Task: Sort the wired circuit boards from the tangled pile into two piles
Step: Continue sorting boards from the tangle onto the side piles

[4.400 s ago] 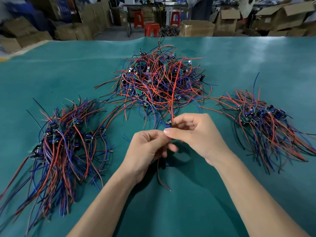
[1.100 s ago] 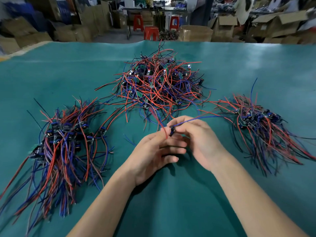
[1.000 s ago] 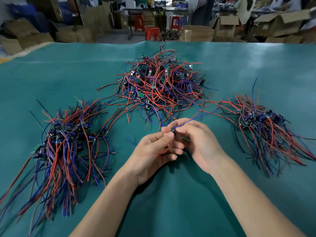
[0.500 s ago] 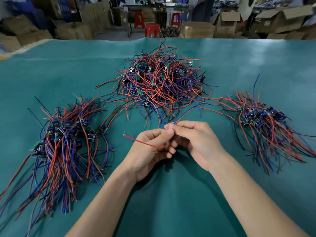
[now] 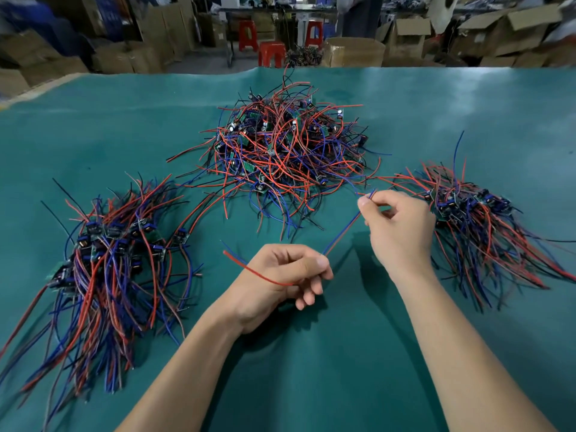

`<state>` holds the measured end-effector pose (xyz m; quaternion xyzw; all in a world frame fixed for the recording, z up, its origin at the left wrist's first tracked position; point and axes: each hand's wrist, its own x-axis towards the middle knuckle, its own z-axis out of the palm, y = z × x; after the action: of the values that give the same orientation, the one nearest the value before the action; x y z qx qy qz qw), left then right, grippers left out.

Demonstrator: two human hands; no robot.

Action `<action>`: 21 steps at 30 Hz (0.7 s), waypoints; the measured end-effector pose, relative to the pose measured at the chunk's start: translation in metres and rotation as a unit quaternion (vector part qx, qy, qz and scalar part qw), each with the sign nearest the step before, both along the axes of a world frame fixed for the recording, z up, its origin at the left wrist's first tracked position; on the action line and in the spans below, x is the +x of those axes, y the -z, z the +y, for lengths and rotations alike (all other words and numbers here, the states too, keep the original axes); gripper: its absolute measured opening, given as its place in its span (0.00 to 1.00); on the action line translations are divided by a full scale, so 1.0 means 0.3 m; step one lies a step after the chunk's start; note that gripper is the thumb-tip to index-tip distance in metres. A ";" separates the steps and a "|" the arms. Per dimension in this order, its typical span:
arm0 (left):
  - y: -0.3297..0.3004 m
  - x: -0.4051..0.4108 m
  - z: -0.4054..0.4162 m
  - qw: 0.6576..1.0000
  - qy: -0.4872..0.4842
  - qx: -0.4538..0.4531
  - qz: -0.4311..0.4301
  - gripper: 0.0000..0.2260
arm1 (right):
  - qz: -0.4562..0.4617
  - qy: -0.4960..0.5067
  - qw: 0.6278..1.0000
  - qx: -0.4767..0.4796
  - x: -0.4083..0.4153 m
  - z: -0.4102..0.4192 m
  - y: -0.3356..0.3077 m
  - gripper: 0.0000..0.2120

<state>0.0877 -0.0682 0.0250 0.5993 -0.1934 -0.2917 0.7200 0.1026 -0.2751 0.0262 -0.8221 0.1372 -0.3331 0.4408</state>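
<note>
Left hand [image 5: 280, 272] is pinching one wired board's leads, board itself hidden in the fist; right hand [image 5: 397, 226] is pinching the far ends, drawing the thin, springy red and blue wires [image 5: 341, 233] straight, probably for tidy stacking. Tangled pile [image 5: 286, 151] is sitting beyond on the teal matte surface [image 5: 311, 369], sorted piles either side

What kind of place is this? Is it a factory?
Probably a small electronics workshop or warehouse. Heaps of wired circuit boards lie on a big green work table, with open cardboard boxes and red plastic stools on the floor behind it.
</note>
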 end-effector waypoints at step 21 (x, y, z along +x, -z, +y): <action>0.020 0.015 -0.016 0.990 -0.127 -0.044 0.041 0.12 | 0.127 -0.306 0.933 0.138 -0.068 0.150 -0.019 0.04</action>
<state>0.0921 -0.0729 0.0188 0.5740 -0.0982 -0.2135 0.7844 0.0821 -0.2299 0.0318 -0.7909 -0.0221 -0.0526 0.6093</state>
